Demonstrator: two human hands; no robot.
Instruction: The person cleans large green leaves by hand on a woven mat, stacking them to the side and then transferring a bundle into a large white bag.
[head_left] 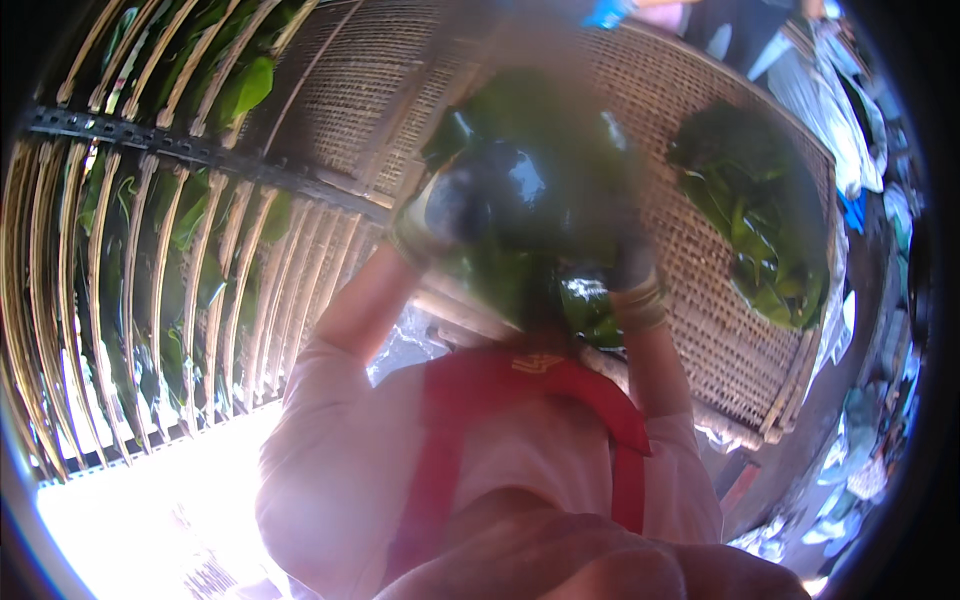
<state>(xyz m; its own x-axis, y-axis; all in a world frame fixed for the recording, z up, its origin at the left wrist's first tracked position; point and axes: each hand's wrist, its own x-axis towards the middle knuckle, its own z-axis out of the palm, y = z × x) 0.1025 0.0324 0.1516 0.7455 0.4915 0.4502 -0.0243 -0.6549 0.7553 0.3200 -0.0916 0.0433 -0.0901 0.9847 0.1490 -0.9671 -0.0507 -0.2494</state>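
While a bunch of large glossy green leaves (pixel 545 195) sits between the gloved left hand (pixel 455 205) and the gloved right hand (pixel 632 262), blur hides the fingers, and whether they are closed on it cannot be told. Beneath spreads a woven bamboo tray (pixel 705 310), a heap of dark green leaves (pixel 765 245) on its right part. Farther left, more leaves (pixel 248 88) show among the bamboo slats (pixel 190 285) of a rack.
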